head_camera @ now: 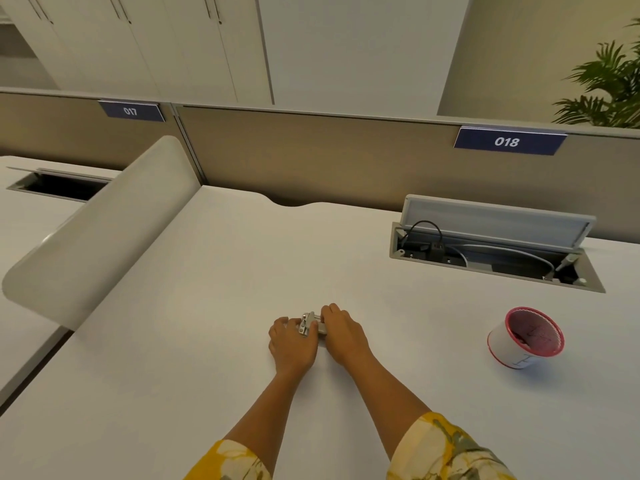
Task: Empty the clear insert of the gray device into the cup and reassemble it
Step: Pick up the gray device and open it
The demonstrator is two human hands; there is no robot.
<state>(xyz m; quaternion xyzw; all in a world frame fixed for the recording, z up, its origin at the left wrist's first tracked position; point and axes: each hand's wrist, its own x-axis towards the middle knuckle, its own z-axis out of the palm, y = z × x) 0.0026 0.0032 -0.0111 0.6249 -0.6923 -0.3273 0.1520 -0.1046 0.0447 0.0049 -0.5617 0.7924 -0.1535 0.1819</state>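
Observation:
A small gray device (309,324) rests on the white desk (207,341) near the middle, mostly covered by my hands. My left hand (292,342) grips its left side, with the thumb lying over it. My right hand (341,332) holds its right end, fingers curled over the top. The clear insert is hidden and I cannot tell it apart. A white cup (524,337) with a red rim and dark red inside stands on the desk far to the right, well apart from both hands.
An open cable box (495,247) with a raised lid and cords is sunk into the desk at the back right. A curved white divider (104,230) runs along the left. A tan partition (311,157) closes the far edge.

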